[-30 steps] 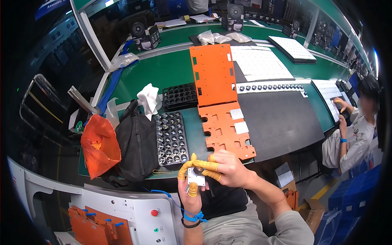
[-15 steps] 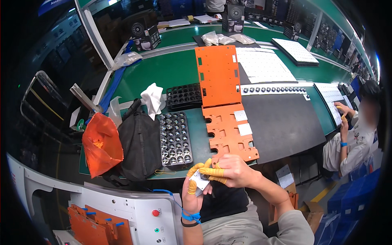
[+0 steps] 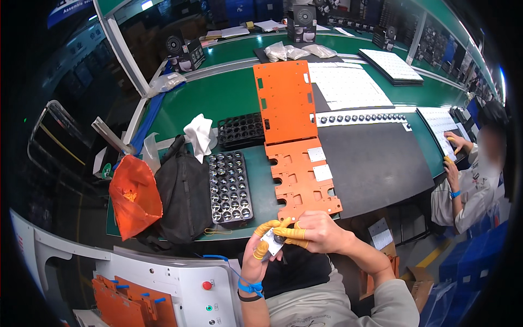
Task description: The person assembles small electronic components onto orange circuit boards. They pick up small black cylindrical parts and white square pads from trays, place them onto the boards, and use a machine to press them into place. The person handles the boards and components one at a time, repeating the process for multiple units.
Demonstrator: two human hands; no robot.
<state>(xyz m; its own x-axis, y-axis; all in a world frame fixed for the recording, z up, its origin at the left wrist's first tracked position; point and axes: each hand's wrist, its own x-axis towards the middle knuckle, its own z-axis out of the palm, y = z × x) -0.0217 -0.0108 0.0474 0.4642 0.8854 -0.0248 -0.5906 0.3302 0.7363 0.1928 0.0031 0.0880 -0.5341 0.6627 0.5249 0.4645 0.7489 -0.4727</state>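
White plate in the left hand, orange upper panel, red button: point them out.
White plate (image 3: 272,246): head view, on its bare face.
Orange upper panel (image 3: 286,101): head view, middle of its face.
Red button (image 3: 207,285): head view, centre of its cap.

Bench green, smooth, bit of sheen. Mat matt, rubbery. Orange panels smooth, plastic-looking, low gloss. Tray black plastic; round parts in it glossy, glass-like. Backpack matt fabric. Rag soft cloth. Finger covers wrinkled rubber. Small plate smooth, metal or plastic unclear.
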